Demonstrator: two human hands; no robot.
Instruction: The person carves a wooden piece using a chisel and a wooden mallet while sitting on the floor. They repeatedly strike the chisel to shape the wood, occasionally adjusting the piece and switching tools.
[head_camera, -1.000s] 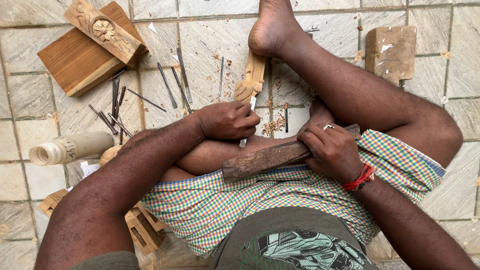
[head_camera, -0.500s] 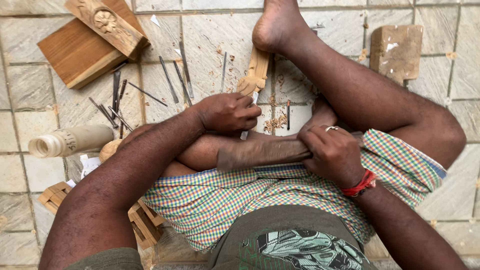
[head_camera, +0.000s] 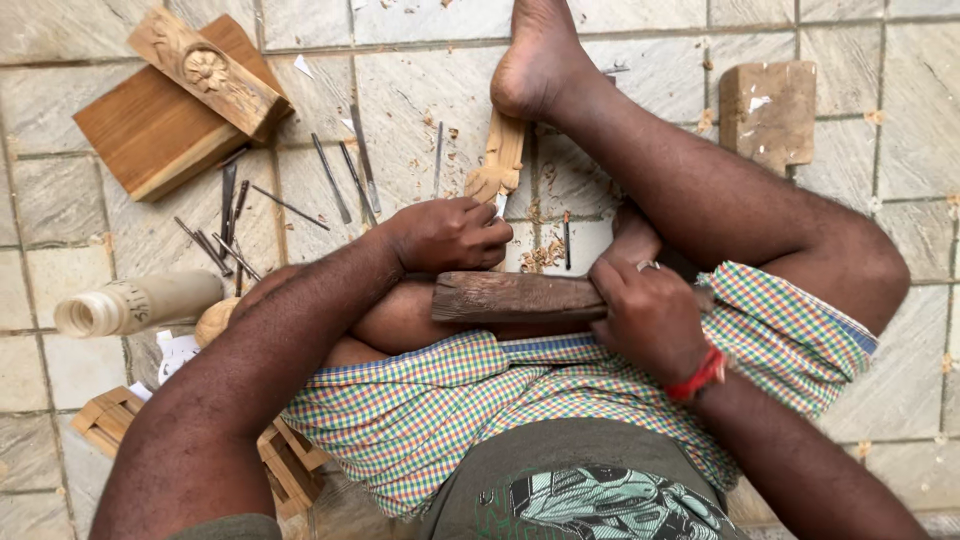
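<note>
My left hand (head_camera: 448, 236) is closed around a chisel whose metal tip shows at the near end of a pale carved wood piece (head_camera: 498, 160). My foot (head_camera: 540, 55) presses down on the far end of that piece. A dark wooden mallet block (head_camera: 515, 297) lies level across my lap, gripped at its right end by my right hand (head_camera: 650, 315), which wears a ring and a red wrist thread. The mallet's left end is just below my left hand.
Several metal chisels (head_camera: 340, 180) lie on the stone tile floor to the left. A carved flower block (head_camera: 205, 72) rests on a wood plank (head_camera: 140, 135). There is a pale turned cylinder (head_camera: 135, 303) at left, a wood block (head_camera: 768, 110) at upper right, and small wooden frames (head_camera: 110, 420) at lower left.
The mallet has swung from a tilted position to level, its head moving toward my left hand. The left hand stays on the chisel at the carved piece.
</note>
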